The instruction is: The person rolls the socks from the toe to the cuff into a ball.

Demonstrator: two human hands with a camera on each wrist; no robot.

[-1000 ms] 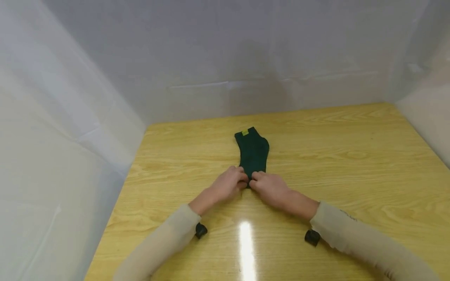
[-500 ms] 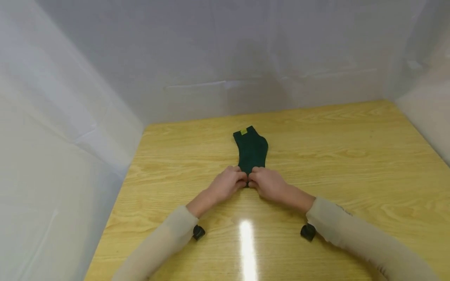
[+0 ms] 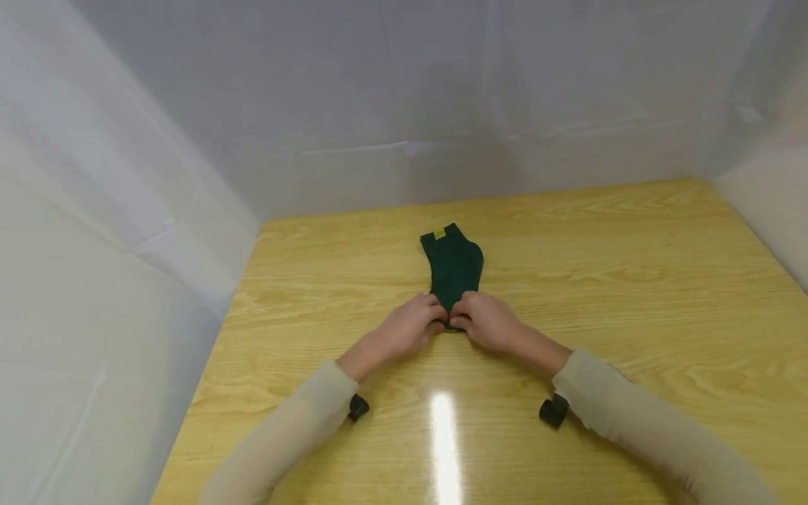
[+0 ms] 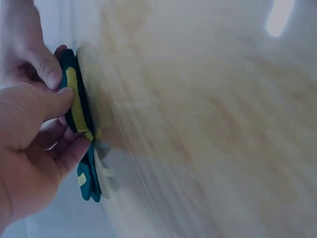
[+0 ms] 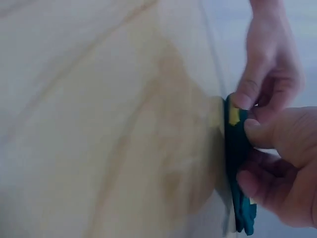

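Nearest the person, the left hand [image 3: 410, 328] and right hand [image 3: 485, 322] meet at the near end of a dark green sock [image 3: 453, 268], each pinching it between thumb and fingers. The sock lies flat on the middle of the desk [image 3: 631, 294], its far cuff with the yellow tag [image 3: 439, 234] undisturbed, so the folding looks barely begun, most of the sock left to go

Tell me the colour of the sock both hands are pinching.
Dark green sock with yellow accents; the left wrist view shows the yellow stripe best.
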